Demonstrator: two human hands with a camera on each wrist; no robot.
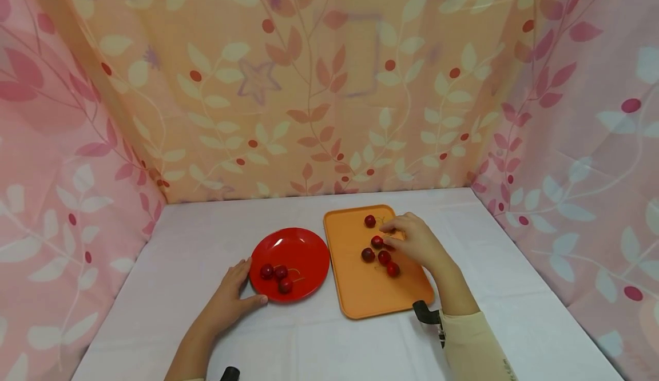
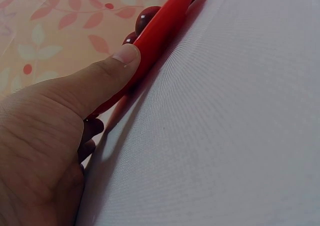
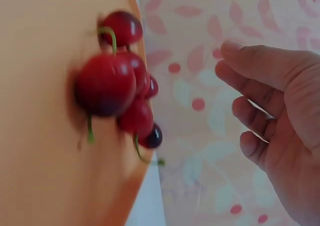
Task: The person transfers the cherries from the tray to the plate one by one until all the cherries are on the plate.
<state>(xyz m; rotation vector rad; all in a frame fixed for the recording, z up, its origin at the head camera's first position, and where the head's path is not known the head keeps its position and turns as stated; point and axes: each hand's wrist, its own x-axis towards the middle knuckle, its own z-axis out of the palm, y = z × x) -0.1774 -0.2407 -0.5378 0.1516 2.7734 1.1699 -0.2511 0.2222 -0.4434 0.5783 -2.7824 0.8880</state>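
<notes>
My left hand (image 1: 233, 296) rests against the left rim of a red plate (image 1: 304, 243), thumb and fingers spread along the edge. In the left wrist view, the straight thumb (image 2: 112, 73) touches the plate's rim. Three dark red cherries (image 1: 281, 272) with stems lie in the plate. My right hand (image 1: 419, 241) hovers over the right part of an orange tray (image 1: 360, 301). Several cherries (image 1: 384, 257) lie on the tray beside and partly behind its fingertips. The right wrist view shows the fingers (image 3: 252, 81) loosely bent, apart from the clustered cherries (image 3: 105, 86), with nothing between them.
The plate stands just left of the tray on a white cloth (image 1: 195, 238). Patterned fabric (image 1: 309, 83) hangs at the back and both sides. Black camera mounts (image 1: 426, 314) sit at the wrists.
</notes>
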